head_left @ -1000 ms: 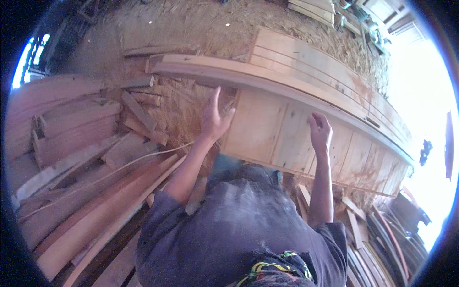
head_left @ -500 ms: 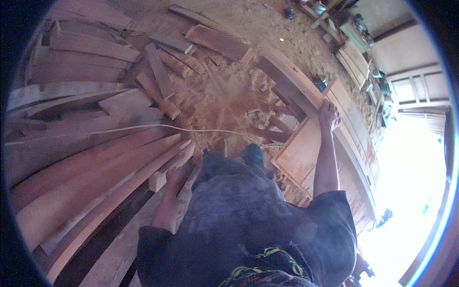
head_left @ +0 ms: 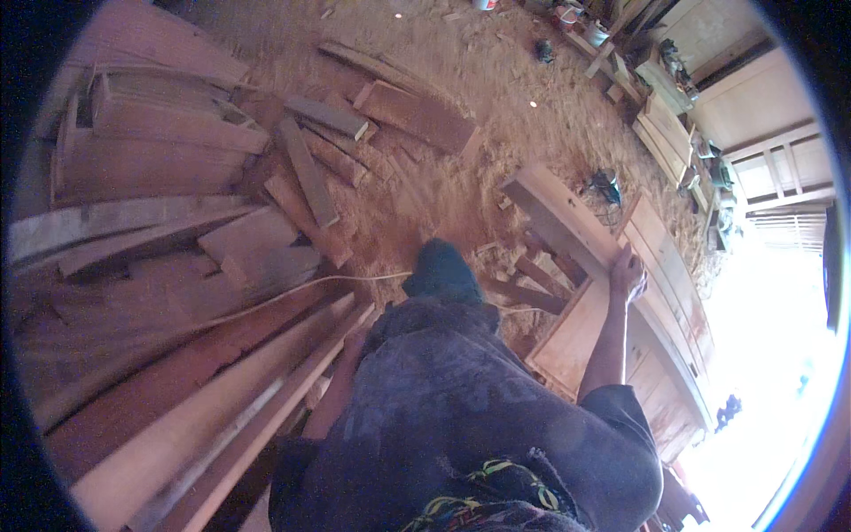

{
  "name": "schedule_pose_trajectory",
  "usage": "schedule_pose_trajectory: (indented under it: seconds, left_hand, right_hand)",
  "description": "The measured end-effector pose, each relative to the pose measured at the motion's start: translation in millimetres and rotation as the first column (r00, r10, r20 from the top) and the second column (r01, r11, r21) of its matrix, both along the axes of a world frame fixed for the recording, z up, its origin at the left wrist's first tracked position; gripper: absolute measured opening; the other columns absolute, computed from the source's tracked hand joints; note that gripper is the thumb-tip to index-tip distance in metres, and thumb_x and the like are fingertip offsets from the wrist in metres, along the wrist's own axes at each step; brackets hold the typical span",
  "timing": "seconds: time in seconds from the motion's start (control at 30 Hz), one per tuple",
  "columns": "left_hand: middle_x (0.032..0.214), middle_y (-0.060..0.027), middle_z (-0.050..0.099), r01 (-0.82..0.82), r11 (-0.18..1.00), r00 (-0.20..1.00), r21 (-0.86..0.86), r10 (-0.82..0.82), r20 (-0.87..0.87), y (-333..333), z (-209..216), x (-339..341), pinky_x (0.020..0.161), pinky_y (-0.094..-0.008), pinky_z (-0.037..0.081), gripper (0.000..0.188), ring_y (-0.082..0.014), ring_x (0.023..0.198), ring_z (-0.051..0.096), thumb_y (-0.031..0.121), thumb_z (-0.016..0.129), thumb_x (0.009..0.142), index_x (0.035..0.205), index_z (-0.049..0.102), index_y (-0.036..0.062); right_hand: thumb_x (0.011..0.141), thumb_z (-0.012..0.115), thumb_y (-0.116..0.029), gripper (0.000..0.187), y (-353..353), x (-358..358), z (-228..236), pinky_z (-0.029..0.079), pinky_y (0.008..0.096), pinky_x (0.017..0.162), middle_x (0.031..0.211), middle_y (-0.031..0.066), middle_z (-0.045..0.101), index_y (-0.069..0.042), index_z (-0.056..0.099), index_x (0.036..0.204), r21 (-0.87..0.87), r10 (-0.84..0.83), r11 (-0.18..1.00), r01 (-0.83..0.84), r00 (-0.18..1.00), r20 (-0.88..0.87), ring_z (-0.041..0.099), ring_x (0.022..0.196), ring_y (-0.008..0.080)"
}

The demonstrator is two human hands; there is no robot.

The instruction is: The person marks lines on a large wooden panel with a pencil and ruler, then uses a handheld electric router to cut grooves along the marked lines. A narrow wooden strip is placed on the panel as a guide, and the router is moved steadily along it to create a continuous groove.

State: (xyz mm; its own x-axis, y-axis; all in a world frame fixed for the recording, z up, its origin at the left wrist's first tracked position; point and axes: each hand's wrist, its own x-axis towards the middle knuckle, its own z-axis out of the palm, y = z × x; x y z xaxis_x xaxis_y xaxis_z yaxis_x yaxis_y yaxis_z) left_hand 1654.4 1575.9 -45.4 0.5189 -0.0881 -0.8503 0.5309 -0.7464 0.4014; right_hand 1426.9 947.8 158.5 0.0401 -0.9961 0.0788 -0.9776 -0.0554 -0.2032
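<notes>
My right hand (head_left: 628, 273) is closed over the edge of a thick wooden beam (head_left: 567, 213), at the right. The beam runs from the middle of the view toward the lower right, beside pale wooden panels (head_left: 669, 266). Below the hand, another flat panel (head_left: 567, 332) slants down to the sawdust-covered floor. My left hand (head_left: 354, 344) is low at my left side, next to a stack of long boards (head_left: 257, 372). Its fingers are hidden between my clothing and the boards, so their grip does not show.
Offcuts and short planks (head_left: 417, 113) lie on the sawdust ahead. A pale cord (head_left: 292, 288) crosses the boards and floor near my foot (head_left: 443, 268). Wooden box-like pieces (head_left: 168, 133) stand at the far left. A dark tool-like object (head_left: 605, 184) lies beyond the beam.
My view has moved forward, and one foot now shows farther ahead. The right hand keeps its hold on the beam. My left hand has become more hidden by my clothing.
</notes>
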Motion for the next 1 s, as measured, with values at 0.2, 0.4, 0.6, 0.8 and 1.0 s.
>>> schedule_pose_trajectory:
  seconds: [0.2, 0.4, 0.6, 0.8, 1.0]
  left_hand:
    - [0.122, -0.0089, 0.071, 0.087, 0.995, 0.994, -0.04, -0.084, 0.065, -78, -10, 142, 0.086, -0.0425, 0.055, 0.045, -0.0241, 0.107, 0.069, 0.032, 0.064, 0.099, 0.136, 0.059, 0.0064]
    - [0.119, -0.0058, 0.072, 0.544, 0.837, 0.802, -0.068, -0.494, 0.334, -176, -32, 292, 0.081, -0.0419, 0.056, 0.038, -0.0219, 0.102, 0.071, 0.03, 0.06, 0.103, 0.134, 0.061, 0.008]
    - [0.111, -0.0048, 0.074, -0.042, 0.923, 0.993, -0.383, -0.005, -0.12, -332, -8, 393, 0.074, -0.0358, 0.057, 0.037, -0.02, 0.093, 0.073, 0.027, 0.064, 0.102, 0.133, 0.061, 0.0062]
    - [0.113, -0.006, 0.073, 0.27, 0.885, 0.915, -0.379, -0.358, -0.186, -465, 34, 430, 0.075, -0.0338, 0.057, 0.037, -0.0189, 0.092, 0.071, 0.028, 0.07, 0.1, 0.13, 0.062, 0.0071]
    - [0.119, -0.0055, 0.071, 0.545, 0.656, 0.599, -0.522, -0.74, -0.306, -591, 68, 397, 0.077, -0.0347, 0.056, 0.042, -0.0183, 0.102, 0.069, 0.034, 0.071, 0.1, 0.132, 0.06, 0.0096]
  right_hand:
    - [0.096, 0.063, -0.058, 0.054, 19, 12, -1, 0.048, 0.0477, 0.09, 0.092, 0.0144, 0.074, -0.007, 0.078, 0.091, -0.113, -0.009, 0.993, 0.019, 0.996, 0.086, 0.066, 0.093, 0.0336]
    - [0.094, 0.073, -0.043, 0.041, 25, 21, 5, 0.051, 0.0474, 0.085, 0.086, 0.015, 0.072, -0.003, 0.074, 0.082, -0.096, -0.069, 0.991, 0.092, 0.974, 0.217, 0.065, 0.087, 0.0357]
    - [0.092, 0.075, -0.036, 0.031, 28, 22, -3, 0.05, 0.0452, 0.094, 0.097, 0.0133, 0.073, -0.005, 0.076, 0.089, -0.221, -0.166, 0.951, 0.218, 0.959, 0.231, 0.066, 0.101, 0.0361]
    - [0.094, 0.073, -0.035, 0.049, 71, 100, 6, 0.044, 0.05, 0.108, 0.139, 0.02, 0.058, -0.005, 0.061, 0.131, -0.477, -0.57, 0.663, 0.577, 0.802, 0.178, 0.052, 0.133, 0.0379]
    - [0.104, 0.061, -0.038, 0.056, 147, 202, -44, 0.037, 0.0483, 0.117, 0.143, 0.0248, 0.053, 0.002, 0.053, 0.143, -0.255, -0.637, 0.324, 0.911, 0.409, 0.653, 0.048, 0.137, 0.0373]
